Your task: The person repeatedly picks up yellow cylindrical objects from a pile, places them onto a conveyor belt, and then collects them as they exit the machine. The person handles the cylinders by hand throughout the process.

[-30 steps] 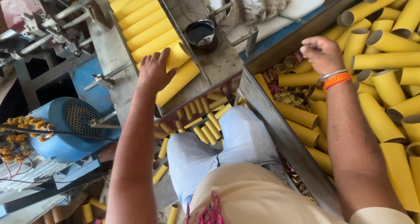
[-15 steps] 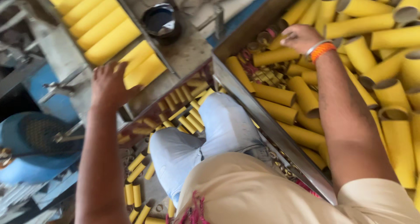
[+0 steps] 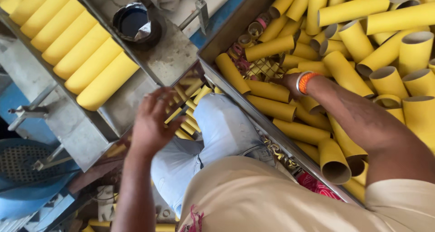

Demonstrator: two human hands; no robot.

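Yellow tubes, grey metal, blue machine

The tubes and the row on the tray are bright yellow; the tray is dull grey, the cup black, the wristband orange and white, the trousers pale blue.

Row of tubes on tray at left, dark bowl behind, loose tubes in bin at right

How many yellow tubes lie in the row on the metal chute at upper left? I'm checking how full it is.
5 yellow tubes show, side by side on the metal chute, from the top left corner down to the one nearest the left hand. More may lie beyond the frame's edge.
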